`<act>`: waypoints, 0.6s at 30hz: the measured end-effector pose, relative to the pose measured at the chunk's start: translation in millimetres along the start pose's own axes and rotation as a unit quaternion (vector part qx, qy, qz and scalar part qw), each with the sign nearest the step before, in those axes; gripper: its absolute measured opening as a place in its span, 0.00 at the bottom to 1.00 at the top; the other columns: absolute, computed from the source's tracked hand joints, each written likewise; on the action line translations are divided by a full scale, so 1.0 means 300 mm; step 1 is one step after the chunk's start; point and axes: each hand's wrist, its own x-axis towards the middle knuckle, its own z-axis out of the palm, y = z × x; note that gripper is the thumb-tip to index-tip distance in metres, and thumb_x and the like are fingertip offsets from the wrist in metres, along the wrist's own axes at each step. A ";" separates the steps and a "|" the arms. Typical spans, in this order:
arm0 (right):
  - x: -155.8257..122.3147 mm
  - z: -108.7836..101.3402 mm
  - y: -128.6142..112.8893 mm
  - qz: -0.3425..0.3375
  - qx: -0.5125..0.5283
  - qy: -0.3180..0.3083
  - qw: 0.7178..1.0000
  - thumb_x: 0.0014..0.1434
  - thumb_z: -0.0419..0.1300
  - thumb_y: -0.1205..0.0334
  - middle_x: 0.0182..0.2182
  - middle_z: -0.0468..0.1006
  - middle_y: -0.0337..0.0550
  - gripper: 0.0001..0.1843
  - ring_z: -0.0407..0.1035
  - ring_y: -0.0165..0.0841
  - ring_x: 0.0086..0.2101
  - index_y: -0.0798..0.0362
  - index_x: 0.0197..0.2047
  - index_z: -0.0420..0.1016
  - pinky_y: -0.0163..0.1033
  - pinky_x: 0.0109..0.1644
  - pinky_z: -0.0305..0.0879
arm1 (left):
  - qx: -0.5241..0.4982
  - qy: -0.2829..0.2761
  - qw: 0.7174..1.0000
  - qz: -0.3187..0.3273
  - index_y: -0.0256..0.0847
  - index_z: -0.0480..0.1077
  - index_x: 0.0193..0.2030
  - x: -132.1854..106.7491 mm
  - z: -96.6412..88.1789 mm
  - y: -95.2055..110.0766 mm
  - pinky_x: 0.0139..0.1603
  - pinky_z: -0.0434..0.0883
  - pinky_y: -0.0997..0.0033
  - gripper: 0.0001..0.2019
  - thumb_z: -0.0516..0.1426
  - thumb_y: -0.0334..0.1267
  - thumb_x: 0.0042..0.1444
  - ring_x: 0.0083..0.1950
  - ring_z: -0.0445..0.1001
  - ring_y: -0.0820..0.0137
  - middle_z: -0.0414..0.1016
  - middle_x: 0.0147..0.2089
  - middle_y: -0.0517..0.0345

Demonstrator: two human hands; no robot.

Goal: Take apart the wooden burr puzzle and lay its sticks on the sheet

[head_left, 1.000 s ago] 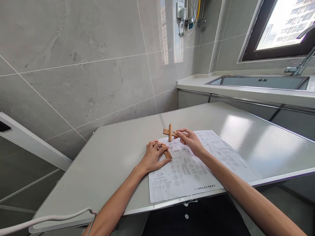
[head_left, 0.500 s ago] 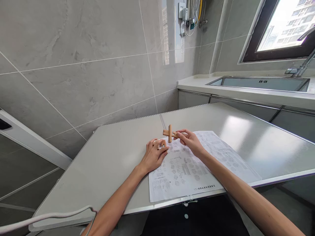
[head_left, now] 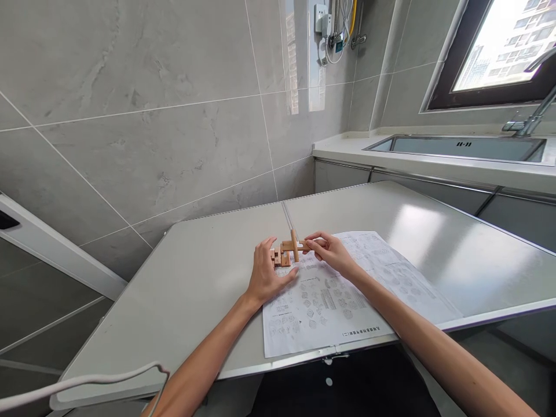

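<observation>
My right hand [head_left: 328,253] pinches one end of a cross of notched wooden puzzle pieces [head_left: 294,246], with one stick upright across a horizontal one. The cross is held just above the paper's far left edge. My left hand [head_left: 268,272] is open, its thumb spread away from the fingers. Small notched wooden blocks [head_left: 278,258] sit in the gap beside its palm, partly hidden by the fingers and the cross. Whether the left fingertips touch the blocks I cannot tell. Under both hands lies a printed sheet of puzzle diagrams [head_left: 336,313].
The pale folding table [head_left: 208,272] has a seam running away behind the hands. A tiled wall [head_left: 174,139] borders its far side. At the back right is a counter with a sink [head_left: 456,147]. A white cable [head_left: 108,376] hangs at the lower left.
My right hand has brought the wooden cross down and left, close to the blocks. My left hand has spread its thumb and fingers from the notched blocks, which now show more.
</observation>
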 end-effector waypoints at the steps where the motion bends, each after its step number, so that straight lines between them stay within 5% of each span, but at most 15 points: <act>1: 0.000 0.001 0.004 -0.001 -0.007 -0.005 1.000 0.61 0.63 0.34 0.31 0.84 0.45 0.27 0.63 0.30 0.23 0.50 0.45 0.75 0.39 0.28 0.59 | -0.004 -0.008 1.000 0.007 0.51 0.49 0.74 -0.001 -0.001 0.004 0.67 0.67 0.47 0.48 0.70 0.50 0.54 0.71 0.60 0.50 0.59 0.71 0.44; 6: -0.001 0.005 0.017 -0.015 -0.041 -0.029 0.999 0.62 0.62 0.35 0.25 0.80 0.41 0.26 0.61 0.30 0.22 0.51 0.44 0.77 0.39 0.28 0.58 | -0.012 -0.031 0.999 0.030 0.54 0.44 0.76 -0.003 0.003 0.007 0.71 0.63 0.45 0.52 0.71 0.51 0.52 0.74 0.57 0.50 0.56 0.74 0.46; 18: -0.004 0.007 0.025 -0.017 -0.030 -0.083 0.996 0.66 0.60 0.36 0.31 0.85 0.46 0.25 0.62 0.30 0.22 0.51 0.46 0.75 0.38 0.28 0.58 | -0.006 -0.012 0.998 0.055 0.53 0.49 0.73 -0.006 0.006 0.005 0.66 0.69 0.48 0.49 0.73 0.46 0.51 0.67 0.68 0.52 0.66 0.68 0.48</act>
